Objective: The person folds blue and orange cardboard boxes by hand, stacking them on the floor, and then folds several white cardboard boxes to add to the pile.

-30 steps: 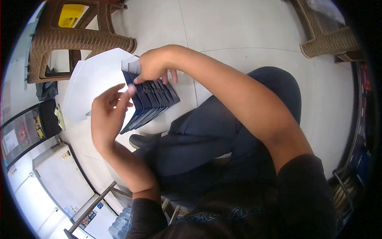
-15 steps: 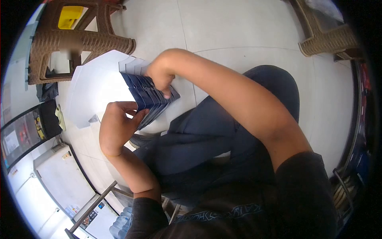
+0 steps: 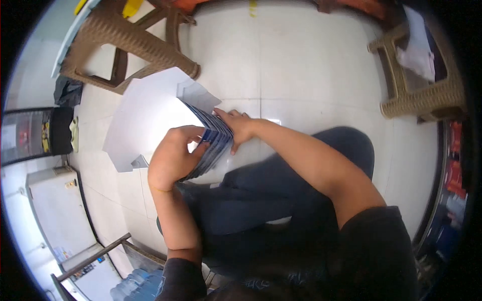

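Note:
A stack of die-cut cardboard sheets [image 3: 145,115], white on top with dark blue folded flaps [image 3: 217,138] along its near right side, stands low in front of me. My left hand [image 3: 175,155] grips the stack's near edge, thumb on the blue flaps and fingers curled over the top sheet. On the stack's right side, my right hand [image 3: 239,129] lies against the blue flaps with its fingers spread. The underside of the stack is hidden.
A brown woven-pattern plastic stool [image 3: 130,45] stands just behind the stack, and another stool [image 3: 422,100] is at the far right with a whitish item on it. Blue-tinted water bottles [image 3: 138,286] sit at lower left beside a metal frame [image 3: 95,256]. Pale tiles [image 3: 301,65] cover the floor.
The view has shifted, so the stack appears farther right. My right hand has gone from curled over the flaps to spread against their outer side. My left hand keeps its grip.

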Motion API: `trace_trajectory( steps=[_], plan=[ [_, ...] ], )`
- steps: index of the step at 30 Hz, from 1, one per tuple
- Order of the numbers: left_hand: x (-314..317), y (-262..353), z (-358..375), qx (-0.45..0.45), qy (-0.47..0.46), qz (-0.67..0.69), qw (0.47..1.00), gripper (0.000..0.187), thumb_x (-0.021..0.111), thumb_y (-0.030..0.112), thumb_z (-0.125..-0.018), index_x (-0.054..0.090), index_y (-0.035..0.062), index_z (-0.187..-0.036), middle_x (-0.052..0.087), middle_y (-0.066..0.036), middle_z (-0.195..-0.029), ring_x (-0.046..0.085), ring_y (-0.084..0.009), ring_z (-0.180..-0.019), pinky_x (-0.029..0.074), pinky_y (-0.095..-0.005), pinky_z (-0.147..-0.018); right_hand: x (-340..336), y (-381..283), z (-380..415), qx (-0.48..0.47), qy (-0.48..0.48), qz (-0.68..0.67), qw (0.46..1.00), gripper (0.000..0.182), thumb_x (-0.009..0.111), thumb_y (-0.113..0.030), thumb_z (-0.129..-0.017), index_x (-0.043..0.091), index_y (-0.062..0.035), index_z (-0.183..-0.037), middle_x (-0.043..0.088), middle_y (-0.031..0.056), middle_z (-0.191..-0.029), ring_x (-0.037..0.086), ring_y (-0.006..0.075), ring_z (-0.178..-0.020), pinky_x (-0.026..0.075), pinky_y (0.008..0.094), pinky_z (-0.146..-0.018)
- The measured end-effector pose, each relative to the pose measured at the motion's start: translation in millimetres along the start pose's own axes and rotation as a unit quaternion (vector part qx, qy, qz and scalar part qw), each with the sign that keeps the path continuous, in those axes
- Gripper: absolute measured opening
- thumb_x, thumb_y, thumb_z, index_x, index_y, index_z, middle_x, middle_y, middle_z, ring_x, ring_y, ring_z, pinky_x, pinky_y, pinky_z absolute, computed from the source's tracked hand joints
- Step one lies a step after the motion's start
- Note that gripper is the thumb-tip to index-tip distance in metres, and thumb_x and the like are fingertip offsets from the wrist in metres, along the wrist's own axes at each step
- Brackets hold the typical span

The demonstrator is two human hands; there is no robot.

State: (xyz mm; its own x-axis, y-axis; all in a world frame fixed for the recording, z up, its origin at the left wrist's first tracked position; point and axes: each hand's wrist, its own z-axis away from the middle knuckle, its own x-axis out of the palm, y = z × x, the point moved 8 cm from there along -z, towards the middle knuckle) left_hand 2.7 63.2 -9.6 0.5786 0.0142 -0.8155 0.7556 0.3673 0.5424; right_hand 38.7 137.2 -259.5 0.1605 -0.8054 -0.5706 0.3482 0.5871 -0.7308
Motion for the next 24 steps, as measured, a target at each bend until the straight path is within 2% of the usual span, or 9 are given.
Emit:
trace_trajectory(
  steps=[2, 3, 6, 10, 13, 16, 19, 20, 24],
  plan=[
    [-2, -10, -5, 0.044, 0.001, -0.012, 0.999, 0.023, 0.075, 0.003, -0.079, 0.074, -0.0032, -0.101, 0.074, -0.022, -0.097, 0.072, -0.0341, -0.088, 0.056, -0.0391, -0.081, -4, -5, -3, -0.026, 0.032, 0.010, 0.999, 0.154, 0.101, -0.033, -0.048, 0.000, -0.0168, -0.163, 0.041, 0.0269, -0.152, 0.042, 0.0451, -0.139, 0.037, 0.0495, -0.114],
    [-4, -12, -4, 0.035, 0.000, 0.000, 0.999, 0.023, 0.073, 0.002, -0.078, 0.075, -0.0021, -0.101, 0.073, -0.022, -0.098, 0.070, -0.0374, -0.091, 0.055, -0.0401, -0.082, -2, -8, -6, -0.039, 0.005, -0.021, 0.999, 0.155, 0.100, -0.035, -0.047, -0.002, -0.0104, -0.161, 0.035, 0.0184, -0.159, 0.030, 0.0400, -0.147, 0.027, 0.0561, -0.116],
    [-17, -1, 1, 0.060, 0.023, -0.020, 0.998, 0.021, 0.072, 0.002, -0.078, 0.075, -0.0013, -0.099, 0.073, -0.022, -0.098, 0.069, -0.0396, -0.090, 0.055, -0.0416, -0.082, -3, -9, -9, -0.058, 0.033, -0.048, 0.997, 0.151, 0.100, -0.035, -0.048, 0.001, -0.0091, -0.159, 0.037, 0.0184, -0.157, 0.030, 0.0396, -0.147, 0.027, 0.0570, -0.115],
    [-14, -16, 0, 0.012, -0.012, 0.003, 1.000, 0.019, 0.074, 0.007, -0.082, 0.075, 0.0000, -0.100, 0.073, -0.021, -0.099, 0.070, -0.0383, -0.090, 0.054, -0.0404, -0.083, -15, -14, -8, -0.085, 0.103, -0.058, 0.989, 0.143, 0.099, -0.034, -0.053, 0.003, -0.0083, -0.157, 0.037, 0.0210, -0.156, 0.033, 0.0408, -0.146, 0.028, 0.0561, -0.116],
    [-27, -18, 1, 0.029, 0.076, 0.016, 0.997, 0.023, 0.073, 0.006, -0.084, 0.074, -0.0004, -0.106, 0.072, -0.022, -0.104, 0.070, -0.0369, -0.093, 0.055, -0.0418, -0.082, -39, -10, -10, -0.119, 0.207, -0.093, 0.967, 0.132, 0.099, -0.025, -0.056, 0.012, -0.0070, -0.154, 0.039, 0.0265, -0.151, 0.043, 0.0442, -0.138, 0.037, 0.0495, -0.114],
    [-60, -12, 10, 0.079, 0.258, 0.026, 0.963, 0.028, 0.074, 0.008, -0.085, 0.071, -0.0011, -0.112, 0.070, -0.022, -0.108, 0.066, -0.0400, -0.100, 0.052, -0.0432, -0.090, -61, 22, -31, -0.076, 0.250, -0.151, 0.953, 0.130, 0.098, -0.023, -0.057, 0.012, -0.0052, -0.153, 0.037, 0.0264, -0.153, 0.039, 0.0425, -0.143, 0.034, 0.0471, -0.118],
    [-92, -17, 22, 0.090, 0.370, -0.008, 0.925, 0.030, 0.075, 0.006, -0.086, 0.069, -0.0002, -0.116, 0.071, -0.019, -0.111, 0.066, -0.0357, -0.105, 0.053, -0.0407, -0.092, -84, 36, -44, -0.072, 0.260, -0.169, 0.948, 0.132, 0.099, -0.023, -0.060, 0.006, -0.0053, -0.152, 0.036, 0.0259, -0.152, 0.040, 0.0380, -0.142, 0.032, 0.0443, -0.120],
    [-101, -21, 27, 0.088, 0.401, -0.024, 0.912, 0.030, 0.076, 0.006, -0.087, 0.070, 0.0004, -0.116, 0.072, -0.017, -0.109, 0.068, -0.0328, -0.105, 0.053, -0.0385, -0.092, -93, 37, -46, -0.067, 0.269, -0.167, 0.946, 0.131, 0.098, -0.022, -0.061, 0.006, -0.0051, -0.152, 0.035, 0.0258, -0.152, 0.040, 0.0373, -0.141, 0.032, 0.0439, -0.120],
    [-104, -67, 25, 0.008, 0.417, 0.022, 0.909, 0.039, 0.078, 0.009, -0.085, 0.068, 0.0041, -0.122, 0.064, -0.018, -0.127, 0.062, -0.0350, -0.117, 0.053, -0.0409, -0.095, -105, 45, -71, -0.109, 0.291, -0.141, 0.940, 0.125, 0.097, -0.019, -0.063, 0.013, -0.0006, -0.154, 0.045, 0.0268, -0.150, 0.044, 0.0396, -0.142, 0.039, 0.0439, -0.117]
  ],
)
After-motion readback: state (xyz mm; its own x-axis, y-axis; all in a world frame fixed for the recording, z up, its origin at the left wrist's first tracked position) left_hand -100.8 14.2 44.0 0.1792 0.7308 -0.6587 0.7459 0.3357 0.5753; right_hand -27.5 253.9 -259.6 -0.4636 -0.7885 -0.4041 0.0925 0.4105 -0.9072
